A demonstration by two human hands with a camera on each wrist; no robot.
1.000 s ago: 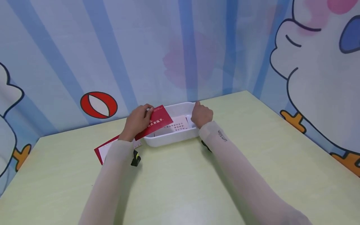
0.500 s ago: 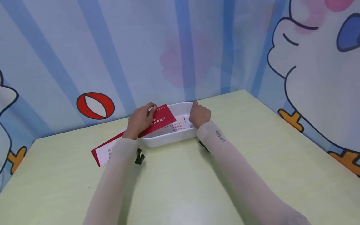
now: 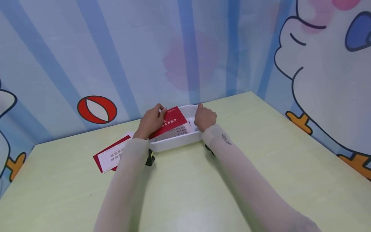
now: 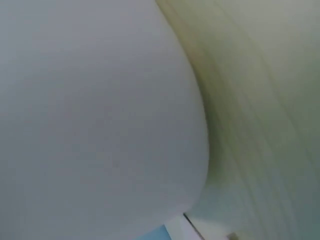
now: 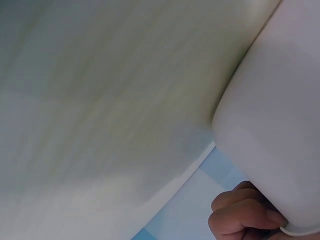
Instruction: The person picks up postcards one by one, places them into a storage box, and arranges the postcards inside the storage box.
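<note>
My left hand [image 3: 151, 121] pinches a red card [image 3: 175, 120] with printed white characters, tilted over the left part of a white plastic tray [image 3: 177, 142]. Beneath it in the tray lies a pale card [image 3: 182, 129] with dark print, partly covered. At the tray's right end my right hand [image 3: 205, 117] grips the rim. The right wrist view shows its curled fingers [image 5: 245, 215] against the tray wall [image 5: 275, 115]. In the left wrist view the tray wall [image 4: 100, 120] fills much of the picture, and the left hand is out of sight there.
On the table [image 3: 185, 193], left of the tray, a white printed card [image 3: 111, 157] overlaps red cards [image 3: 97, 162], partly hidden by my left sleeve [image 3: 124, 180]. A blue striped curtain [image 3: 145, 48] with cartoon figures stands behind and beside the table.
My left hand has moved rightward with the red card, further over the tray. More of the cards on the table shows now. My right hand keeps its grip on the rim.
</note>
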